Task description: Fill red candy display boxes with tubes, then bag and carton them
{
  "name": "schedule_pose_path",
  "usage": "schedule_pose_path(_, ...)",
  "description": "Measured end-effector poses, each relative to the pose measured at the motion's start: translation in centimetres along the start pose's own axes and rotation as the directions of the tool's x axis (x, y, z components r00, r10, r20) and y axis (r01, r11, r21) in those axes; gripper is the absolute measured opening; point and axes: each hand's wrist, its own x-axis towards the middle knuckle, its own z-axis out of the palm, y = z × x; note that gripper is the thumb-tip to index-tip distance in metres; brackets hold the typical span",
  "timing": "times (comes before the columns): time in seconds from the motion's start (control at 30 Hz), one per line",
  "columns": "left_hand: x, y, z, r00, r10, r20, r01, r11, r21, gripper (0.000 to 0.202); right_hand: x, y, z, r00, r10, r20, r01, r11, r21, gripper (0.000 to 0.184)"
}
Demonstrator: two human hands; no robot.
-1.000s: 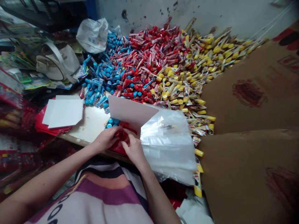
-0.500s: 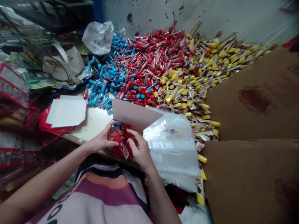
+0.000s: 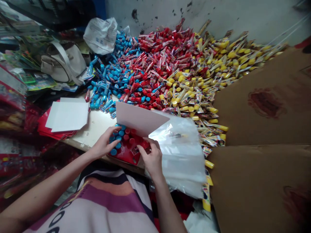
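Left hand (image 3: 104,143): spread over blue-capped plastic tubes (image 3: 118,138), grip unclear.
Right hand (image 3: 151,158): on red-capped plastic tubes (image 3: 132,140), apart from left, grip unclear.
Obstruction: white card sheet (image 3: 141,118) above tubes.
Adjacent: clear plastic bag (image 3: 179,161).

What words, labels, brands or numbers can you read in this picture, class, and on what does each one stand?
"OO" (probably; black rings, cut off by the picture's edge): on the striped shirt.
Wrappers of the red-capped tubes: printed, too small to read.
White plastic bag: faint blue print, too blurred to read.
Brown cardboard sheet: dark red printed mark, too blurred to read.
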Motion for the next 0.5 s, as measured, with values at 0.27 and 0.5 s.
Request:
schedule_pose_path(0.27, -1.7, -3.4, 0.3, 0.970, 0.208, 0.127, -0.241, 0.891, 0.384, 0.036, -2.3, 1.8, 6.5, 0.984, -0.126, -0.125, 0.102, 0.978, -0.180, 0.027)
schedule_pose_path(0.5, -2.1, -4.1, 0.6, 0.972, 0.223, 0.077, -0.236, 0.905, 0.354, 0.040, -1.3, 0.4, 7.0, 0.976, -0.159, 0.152, 0.206, 0.902, -0.379, 0.030)
